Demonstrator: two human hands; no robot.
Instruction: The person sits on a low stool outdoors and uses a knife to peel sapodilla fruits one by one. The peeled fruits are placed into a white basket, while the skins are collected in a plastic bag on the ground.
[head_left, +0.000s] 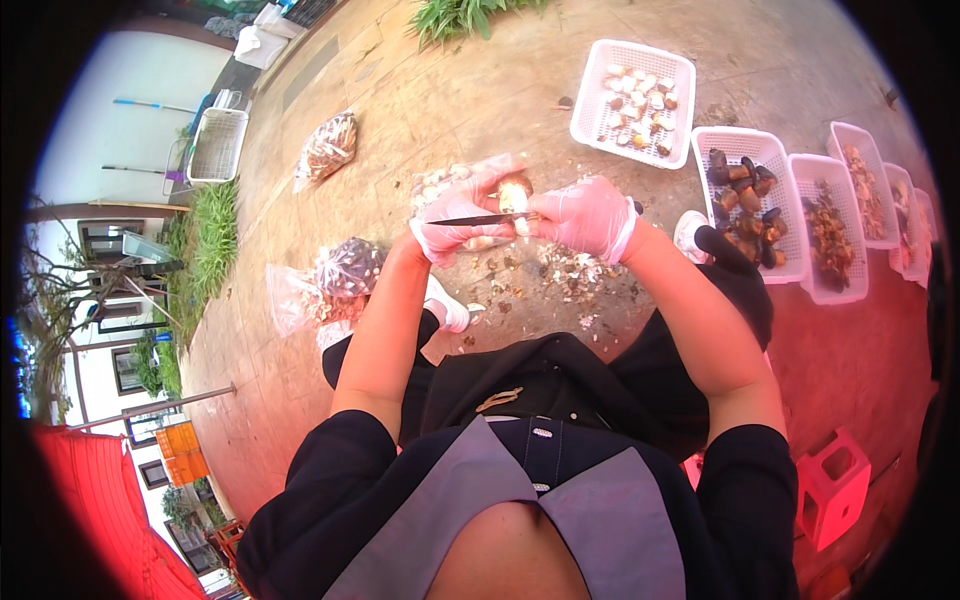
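My left hand, in a thin translucent glove, holds a mushroom with a brown cap and a pale stem. Gloved as well, my right hand grips a knife, whose dark blade points left across the stem and in front of my left palm. The knife's handle is hidden in my fingers. Behind my left hand lies a clear plastic bag of pale pieces, partly covered by the hand. Trimmings are scattered on the ground below my hands.
A white plastic basket of cut mushrooms stands ahead on the right. Further right, more baskets hold dark mushrooms and pieces. Filled plastic bags lie on the left, some near my left shoe. A red plastic stool is at lower right.
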